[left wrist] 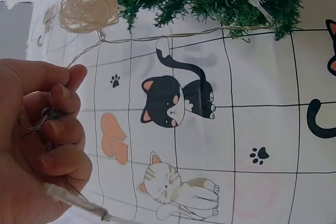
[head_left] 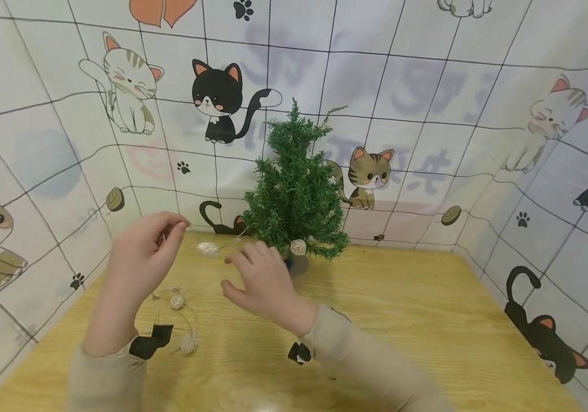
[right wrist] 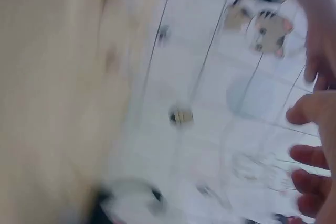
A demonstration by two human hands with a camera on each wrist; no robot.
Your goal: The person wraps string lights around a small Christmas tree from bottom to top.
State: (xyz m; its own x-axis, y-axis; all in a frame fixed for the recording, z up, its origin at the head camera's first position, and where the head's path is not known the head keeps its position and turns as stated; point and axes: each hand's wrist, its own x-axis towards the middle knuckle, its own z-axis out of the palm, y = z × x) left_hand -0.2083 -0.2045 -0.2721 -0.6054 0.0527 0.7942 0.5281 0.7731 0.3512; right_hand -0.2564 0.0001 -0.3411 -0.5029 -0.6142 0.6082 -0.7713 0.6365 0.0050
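My left hand (head_left: 144, 254) pinches a thin string-light wire (left wrist: 163, 38), thumb and fingers curled round it. The wire runs to a small green artificial tree (head_left: 296, 189), and a woven ball (left wrist: 89, 9) hangs along it in the left wrist view. In the head view a pale ball (head_left: 208, 248) appears between the left hand and the tree. Another woven ball (head_left: 298, 247) shows at the tree's lower branches. My right hand (head_left: 263, 283) is in front of the tree's base with loosely bent, spread fingers and nothing between them; the right wrist view is blurred.
More of the string with woven balls (head_left: 177, 301) lies on the wooden table (head_left: 402, 320) by the left forearm. A cat-print cloth (head_left: 170, 114) hangs behind and at both sides. The tree stands near the table's back edge.
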